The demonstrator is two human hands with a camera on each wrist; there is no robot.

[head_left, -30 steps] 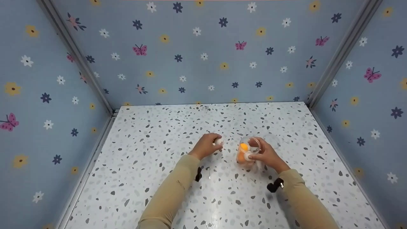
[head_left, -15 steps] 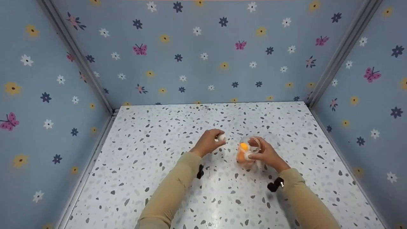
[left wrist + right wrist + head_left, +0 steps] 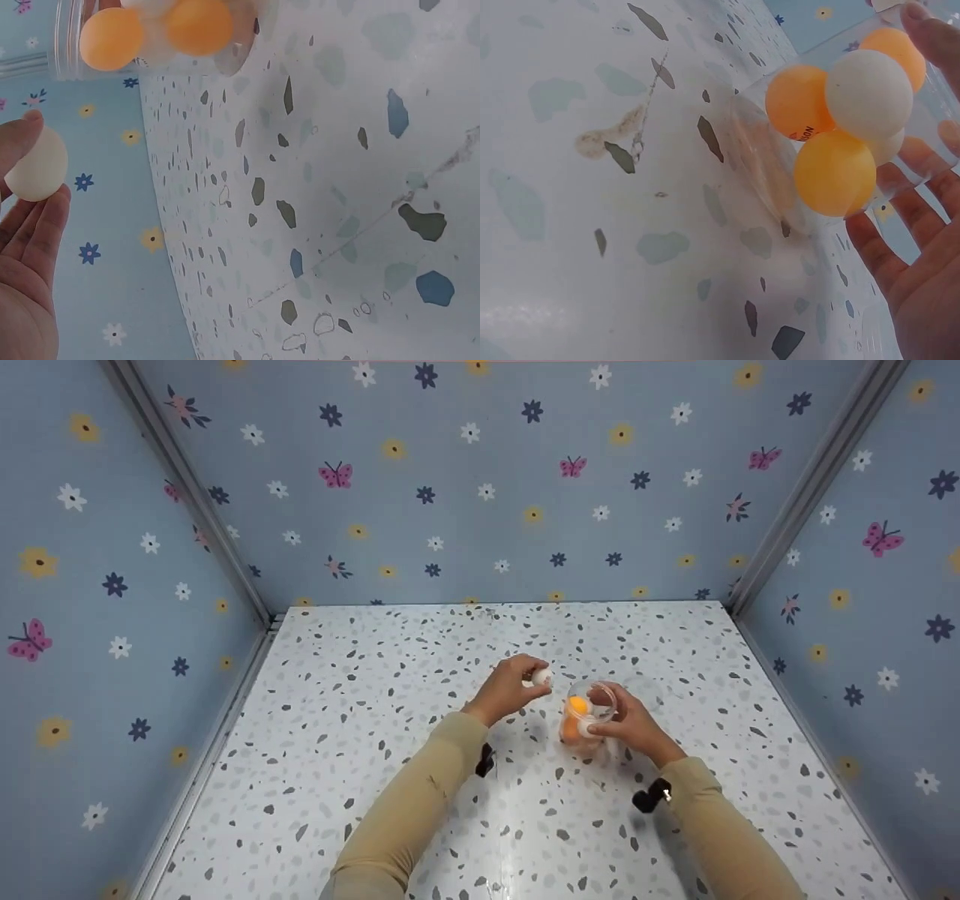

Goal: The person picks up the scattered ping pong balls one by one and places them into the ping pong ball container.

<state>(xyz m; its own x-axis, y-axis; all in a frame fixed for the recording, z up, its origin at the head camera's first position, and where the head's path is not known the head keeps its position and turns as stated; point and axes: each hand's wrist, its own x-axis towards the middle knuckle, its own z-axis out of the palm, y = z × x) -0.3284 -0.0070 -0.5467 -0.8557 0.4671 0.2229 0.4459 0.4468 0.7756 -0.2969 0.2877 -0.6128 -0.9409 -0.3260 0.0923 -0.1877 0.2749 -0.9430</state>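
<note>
My left hand (image 3: 508,690) pinches a white ping-pong ball (image 3: 543,678) between thumb and fingers, just left of the jar mouth and a little above it. In the left wrist view the ball (image 3: 41,166) is apart from the jar rim (image 3: 66,39). With my right hand (image 3: 634,725) I grip a clear plastic jar (image 3: 761,154) around its side; it stands on the table. Orange ping-pong balls (image 3: 835,174) and white ones (image 3: 868,94) lie inside it, several in all. The thumb covers part of the jar wall.
A clear round lid (image 3: 643,690) seems to lie on the speckled white table (image 3: 390,660), behind my right hand. Blue panels with flowers and butterflies (image 3: 480,472) close off the back and both sides. A small dark camera (image 3: 651,796) hangs at my right wrist.
My left hand has moved right and slightly away from me with the white ping-pong ball, closer to the jar mouth. The right hand and the jar have stayed in place.
</note>
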